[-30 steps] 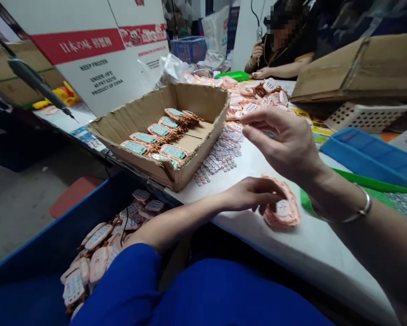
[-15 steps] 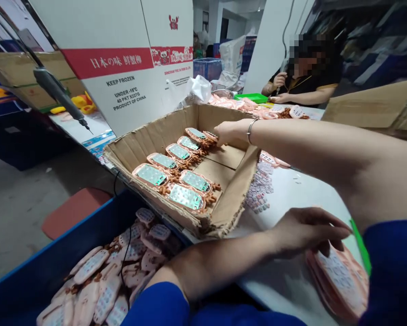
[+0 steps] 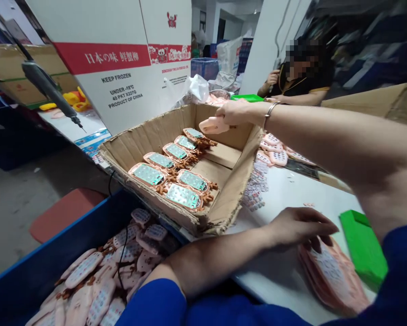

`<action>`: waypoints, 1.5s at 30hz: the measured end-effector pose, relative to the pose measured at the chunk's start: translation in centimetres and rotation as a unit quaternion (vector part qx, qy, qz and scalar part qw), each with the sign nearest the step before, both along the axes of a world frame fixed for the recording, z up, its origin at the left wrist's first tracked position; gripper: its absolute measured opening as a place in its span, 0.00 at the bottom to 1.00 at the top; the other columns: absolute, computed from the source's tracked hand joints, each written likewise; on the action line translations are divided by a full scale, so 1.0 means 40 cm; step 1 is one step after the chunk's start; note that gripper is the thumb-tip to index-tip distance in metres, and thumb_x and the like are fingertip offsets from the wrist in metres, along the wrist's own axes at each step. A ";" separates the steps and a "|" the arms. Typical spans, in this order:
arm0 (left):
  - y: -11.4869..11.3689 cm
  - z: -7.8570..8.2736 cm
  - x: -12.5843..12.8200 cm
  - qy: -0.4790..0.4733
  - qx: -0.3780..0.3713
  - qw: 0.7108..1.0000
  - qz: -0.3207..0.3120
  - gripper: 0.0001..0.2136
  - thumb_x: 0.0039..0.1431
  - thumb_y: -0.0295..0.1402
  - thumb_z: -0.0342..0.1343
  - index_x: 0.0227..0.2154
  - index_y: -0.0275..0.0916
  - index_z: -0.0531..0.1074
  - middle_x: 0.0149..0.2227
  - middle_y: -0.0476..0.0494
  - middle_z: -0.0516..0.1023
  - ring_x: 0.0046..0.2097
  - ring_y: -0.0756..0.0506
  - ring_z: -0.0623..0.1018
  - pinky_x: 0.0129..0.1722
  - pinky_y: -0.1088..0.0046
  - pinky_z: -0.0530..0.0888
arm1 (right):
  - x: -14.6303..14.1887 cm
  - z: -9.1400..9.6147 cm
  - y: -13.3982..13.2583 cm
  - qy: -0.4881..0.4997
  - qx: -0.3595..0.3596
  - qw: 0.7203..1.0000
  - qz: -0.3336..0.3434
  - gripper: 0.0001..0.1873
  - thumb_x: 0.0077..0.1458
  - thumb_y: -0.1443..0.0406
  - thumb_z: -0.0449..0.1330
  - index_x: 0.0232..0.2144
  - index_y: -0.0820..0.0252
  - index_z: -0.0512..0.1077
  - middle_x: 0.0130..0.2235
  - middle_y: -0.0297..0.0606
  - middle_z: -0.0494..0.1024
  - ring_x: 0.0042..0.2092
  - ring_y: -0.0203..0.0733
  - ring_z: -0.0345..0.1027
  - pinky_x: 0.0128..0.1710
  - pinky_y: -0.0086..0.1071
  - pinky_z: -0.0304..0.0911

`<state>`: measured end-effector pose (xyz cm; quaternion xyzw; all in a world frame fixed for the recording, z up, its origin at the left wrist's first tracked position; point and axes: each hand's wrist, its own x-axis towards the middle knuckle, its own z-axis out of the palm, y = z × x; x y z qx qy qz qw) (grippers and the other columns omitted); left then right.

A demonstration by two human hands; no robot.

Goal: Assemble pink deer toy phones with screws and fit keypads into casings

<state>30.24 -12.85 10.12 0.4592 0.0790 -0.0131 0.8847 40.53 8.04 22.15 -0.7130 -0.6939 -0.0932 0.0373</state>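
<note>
My right hand (image 3: 235, 113) is closed on a pale pink plastic toy shell (image 3: 213, 125), held above the far end of a cardboard box (image 3: 220, 226). Inside that box, pink shells with green circuit boards (image 3: 183, 196) lie in rows, with brown moulded bits at their ends. Lower right, my left hand (image 3: 301, 228) has its fingers stretched and slightly apart. Its fingertips reach the upper end of stacked pink keypad shells (image 3: 332, 271); whether they grip one I cannot tell.
A blue crate (image 3: 70, 235) full of pink shells stands lower left. An electric screwdriver (image 3: 50, 86) hangs at upper left. Small button pieces (image 3: 254, 192) lie beside the box on the white table (image 3: 284, 190). A green tray (image 3: 362, 244) is at right; a co-worker (image 3: 301, 72) sits across.
My right hand has risen from the far end of the box with a pink shell in it. My left hand stays by the stacked shells. The view has shifted slightly, showing more of the green tray.
</note>
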 end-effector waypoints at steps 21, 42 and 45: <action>-0.154 0.065 -0.079 -0.139 -0.058 0.989 -0.006 0.25 0.51 0.50 0.58 0.46 0.37 0.72 0.41 0.39 0.80 0.38 0.42 0.81 0.32 0.69 0.77 | -0.064 0.023 -0.951 0.235 0.178 0.956 0.008 0.17 0.59 0.65 0.62 0.51 0.54 0.74 0.54 0.36 0.74 0.55 0.42 0.68 0.55 0.39 0.67; -0.161 -0.060 -0.097 -0.018 0.085 0.882 0.464 0.16 0.64 0.50 0.51 0.43 0.44 0.70 0.43 0.44 0.71 0.41 0.50 0.75 0.35 0.78 0.73 | -0.107 -0.333 -1.033 0.215 0.140 0.934 -0.249 0.40 0.61 0.42 0.52 0.64 0.62 0.62 0.53 0.54 0.73 0.53 0.59 0.68 0.53 0.54 0.64; -0.166 -0.067 -0.101 0.015 0.053 0.912 0.407 0.13 0.67 0.45 0.49 0.44 0.41 0.67 0.38 0.46 0.67 0.35 0.52 0.73 0.28 0.81 0.71 | -0.127 -0.340 -1.010 0.153 0.101 0.942 -0.282 0.39 0.62 0.44 0.51 0.63 0.66 0.63 0.48 0.54 0.74 0.48 0.59 0.67 0.49 0.51 0.65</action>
